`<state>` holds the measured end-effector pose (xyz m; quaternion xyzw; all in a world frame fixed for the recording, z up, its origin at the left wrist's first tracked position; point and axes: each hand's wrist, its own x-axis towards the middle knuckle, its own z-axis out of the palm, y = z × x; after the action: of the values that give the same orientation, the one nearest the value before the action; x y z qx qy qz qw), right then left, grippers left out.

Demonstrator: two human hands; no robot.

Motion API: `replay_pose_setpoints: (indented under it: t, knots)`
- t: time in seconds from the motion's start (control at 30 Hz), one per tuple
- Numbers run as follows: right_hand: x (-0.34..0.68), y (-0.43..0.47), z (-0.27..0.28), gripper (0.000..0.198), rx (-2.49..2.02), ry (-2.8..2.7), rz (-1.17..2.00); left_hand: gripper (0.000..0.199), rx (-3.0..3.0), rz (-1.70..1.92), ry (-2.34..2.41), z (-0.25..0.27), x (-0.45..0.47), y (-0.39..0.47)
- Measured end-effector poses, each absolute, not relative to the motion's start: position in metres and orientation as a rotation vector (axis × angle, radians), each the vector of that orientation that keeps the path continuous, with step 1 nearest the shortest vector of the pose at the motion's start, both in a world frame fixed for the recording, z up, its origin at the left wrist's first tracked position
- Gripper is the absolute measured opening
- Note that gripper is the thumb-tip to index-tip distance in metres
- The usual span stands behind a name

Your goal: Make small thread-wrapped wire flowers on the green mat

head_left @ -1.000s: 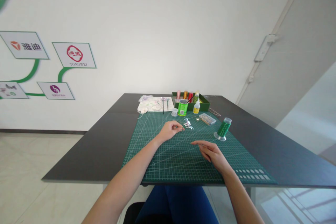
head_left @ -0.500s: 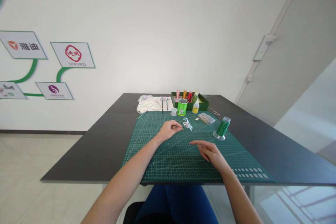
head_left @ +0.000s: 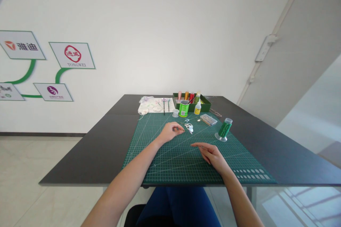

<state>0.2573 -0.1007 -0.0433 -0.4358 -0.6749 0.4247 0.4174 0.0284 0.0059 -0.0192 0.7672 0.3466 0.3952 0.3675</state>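
Note:
My left hand point(head_left: 172, 132) is over the upper middle of the green cutting mat point(head_left: 170, 163). Its thumb and fingertips are pinched together on something thin that I cannot make out. Just right of those fingertips is a small white and pale-blue piece point(head_left: 189, 127) with looped or petal-like parts. A smaller pale-blue bit point(head_left: 187, 120) lies beyond it. My right hand point(head_left: 211, 154) hovers lower right, index finger pointing left and the other fingers curled under. Whatever its fingertips pinch is too fine to see. A spool of green thread point(head_left: 225, 128) stands upright to its right.
At the back are a green box point(head_left: 205, 107) of thread spools, a green can point(head_left: 183, 108), a glue bottle point(head_left: 197, 107) and a small white tub point(head_left: 175, 113). A clear case point(head_left: 209, 120) lies nearer. Brushes rest on white cloth point(head_left: 151, 105) at left.
The white and pale-blue piece beside my left fingertips looks different, with pale petals less spread and white loops showing. Both hands keep nearly the same pose; the whole view shifts slightly.

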Motion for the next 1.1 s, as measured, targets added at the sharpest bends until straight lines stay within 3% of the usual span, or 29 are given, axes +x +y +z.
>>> replay_pose_setpoints:
  t: [1.1]
  knots:
    - [0.258,-0.097,-0.062,0.049,-1.257,-1.858,0.855,0.018,1.948,0.962,0.964,-0.021,0.028,0.001]
